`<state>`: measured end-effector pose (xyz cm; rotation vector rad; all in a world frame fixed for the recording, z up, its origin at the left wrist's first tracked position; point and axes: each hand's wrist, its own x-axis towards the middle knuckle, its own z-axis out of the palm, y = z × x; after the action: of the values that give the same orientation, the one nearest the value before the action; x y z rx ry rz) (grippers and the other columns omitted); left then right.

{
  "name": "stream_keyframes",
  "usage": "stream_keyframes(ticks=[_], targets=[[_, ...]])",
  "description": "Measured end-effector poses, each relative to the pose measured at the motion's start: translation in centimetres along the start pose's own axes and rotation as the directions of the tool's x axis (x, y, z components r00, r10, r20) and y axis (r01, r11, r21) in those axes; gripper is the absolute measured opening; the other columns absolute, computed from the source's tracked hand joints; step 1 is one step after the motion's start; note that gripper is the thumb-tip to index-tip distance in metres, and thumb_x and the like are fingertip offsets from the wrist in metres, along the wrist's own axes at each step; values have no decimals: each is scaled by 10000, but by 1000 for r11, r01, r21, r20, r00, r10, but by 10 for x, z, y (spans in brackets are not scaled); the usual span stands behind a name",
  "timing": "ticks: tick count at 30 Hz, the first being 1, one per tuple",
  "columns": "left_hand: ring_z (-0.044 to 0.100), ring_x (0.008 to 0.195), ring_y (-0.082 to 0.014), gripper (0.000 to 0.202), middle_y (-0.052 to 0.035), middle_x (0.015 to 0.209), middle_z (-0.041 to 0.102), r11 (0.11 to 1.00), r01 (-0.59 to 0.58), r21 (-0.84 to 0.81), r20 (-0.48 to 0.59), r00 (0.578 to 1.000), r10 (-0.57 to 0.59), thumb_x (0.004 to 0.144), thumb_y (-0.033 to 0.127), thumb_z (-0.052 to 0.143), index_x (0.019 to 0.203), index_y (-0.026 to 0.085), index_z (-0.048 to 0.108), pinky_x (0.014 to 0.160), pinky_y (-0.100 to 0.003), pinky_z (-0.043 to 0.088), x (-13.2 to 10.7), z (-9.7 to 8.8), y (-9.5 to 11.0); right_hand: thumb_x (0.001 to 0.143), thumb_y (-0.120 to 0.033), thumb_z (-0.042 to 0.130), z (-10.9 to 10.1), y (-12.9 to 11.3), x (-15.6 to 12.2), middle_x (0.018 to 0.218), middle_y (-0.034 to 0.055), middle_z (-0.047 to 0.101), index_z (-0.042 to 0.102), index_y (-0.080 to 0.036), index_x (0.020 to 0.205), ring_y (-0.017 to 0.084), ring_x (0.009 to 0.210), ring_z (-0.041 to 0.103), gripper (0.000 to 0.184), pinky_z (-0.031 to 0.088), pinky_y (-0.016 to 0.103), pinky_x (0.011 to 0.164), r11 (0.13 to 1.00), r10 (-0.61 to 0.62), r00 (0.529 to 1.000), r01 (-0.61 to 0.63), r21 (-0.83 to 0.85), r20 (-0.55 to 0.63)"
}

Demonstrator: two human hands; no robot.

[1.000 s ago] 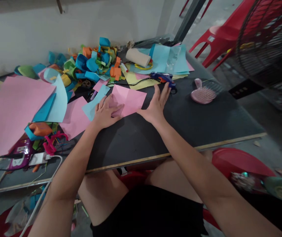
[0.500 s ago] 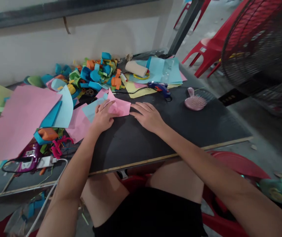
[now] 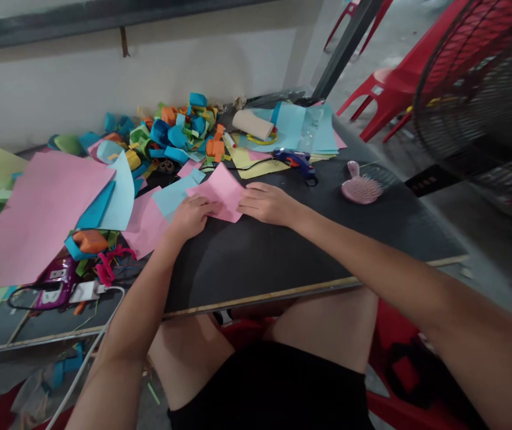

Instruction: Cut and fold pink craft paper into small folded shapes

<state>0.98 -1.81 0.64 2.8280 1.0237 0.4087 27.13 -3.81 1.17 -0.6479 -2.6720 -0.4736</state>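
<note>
A small folded pink paper [image 3: 220, 186] lies on the black table [image 3: 310, 239] in front of me. My left hand [image 3: 192, 216] rests on its near left corner with fingers curled and pressed down on the sheet. My right hand [image 3: 265, 204] touches its right edge, fingers together and bent onto the fold. A light blue sheet [image 3: 173, 194] lies partly under the pink paper on the left.
A heap of coloured paper pieces [image 3: 179, 131] sits at the back. Large pink sheets [image 3: 41, 209] cover the left. A blue glue gun [image 3: 298, 160], a pink hairbrush [image 3: 361, 188] and a cardboard roll [image 3: 252, 124] lie to the right. A fan [image 3: 484, 89] and red chairs [image 3: 394, 77] stand beyond.
The pink paper was spread wide under my flat right hand; it is now folded smaller. My right hand has slid left to the fold and its fingers have closed together.
</note>
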Motion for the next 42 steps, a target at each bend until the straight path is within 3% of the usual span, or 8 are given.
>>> stream_keyframes(ticks=[3, 7, 14, 18, 22, 25, 35, 42], targets=[[594, 1030, -234, 335, -85, 1047, 681, 997, -14, 71, 32, 999, 12, 812, 73, 444, 1024, 173, 684, 892, -378, 466, 0, -2, 11, 963, -131, 432, 2, -7, -8, 885, 38, 743, 730, -217, 959, 160, 866, 612, 310, 457, 339, 857, 999, 2, 1000, -4, 52, 31], [603, 1019, -237, 236, -91, 1085, 668, 995, 43, 87, -16, 999, -42, 903, 237, 482, 1055, 168, 648, 848, -367, 472, 1, 2, 23, 916, -160, 514, 10, -14, -17, 980, 77, 748, 730, -186, 1030, 194, 927, 647, 246, 485, 372, 858, 948, 131, 991, -136, 287, 36], [588, 1073, -247, 340, -69, 1143, 648, 991, 136, 14, -66, 989, -135, 857, 431, 613, 1122, 220, 637, 886, -375, 463, 1, 9, 23, 800, -293, 675, 6, 10, -19, 944, 31, 762, 781, -250, 884, 182, 890, 696, 142, 514, 335, 860, 486, 325, 893, -440, 755, 311], [577, 1082, -250, 386, -60, 1148, 635, 984, 177, -24, -61, 982, -178, 827, 465, 642, 1154, 261, 641, 900, -387, 455, 2, 8, 26, 777, -340, 694, 8, 21, -7, 921, 20, 770, 787, -245, 865, 186, 860, 703, 160, 514, 331, 844, 320, 386, 801, -582, 747, 458], [577, 1075, -246, 344, -68, 1132, 628, 982, 190, -18, -69, 979, -191, 847, 409, 612, 1158, 265, 654, 888, -383, 453, 2, 8, 28, 717, -281, 761, 18, 16, 9, 832, 36, 763, 742, -192, 1054, 186, 777, 694, 349, 524, 316, 749, 202, 610, 643, -691, 694, 462], [577, 1077, -247, 349, -72, 1140, 627, 982, 187, -25, -81, 979, -189, 836, 412, 628, 1149, 260, 664, 883, -380, 459, 1, 9, 28, 677, -254, 799, 22, 6, 14, 810, 48, 752, 719, -170, 1068, 189, 731, 676, 408, 521, 335, 738, 214, 724, 562, -734, 644, 400], [601, 1047, -238, 252, -64, 1089, 669, 968, 238, -81, -118, 962, -246, 889, 378, 581, 1052, 252, 727, 885, -401, 476, 4, 8, 33, 720, -238, 744, 24, -10, 16, 809, 53, 735, 619, -147, 1201, 161, 662, 621, 505, 519, 344, 716, 182, 816, 474, -753, 633, 330], [603, 1002, -234, 288, -54, 1036, 686, 961, 269, -69, -160, 947, -277, 788, 431, 724, 1021, 264, 746, 898, -402, 492, 6, 14, 35, 699, -163, 713, 27, -11, 18, 788, 44, 732, 613, -139, 1202, 160, 669, 636, 513, 528, 342, 734, 153, 834, 458, -728, 668, 308]])
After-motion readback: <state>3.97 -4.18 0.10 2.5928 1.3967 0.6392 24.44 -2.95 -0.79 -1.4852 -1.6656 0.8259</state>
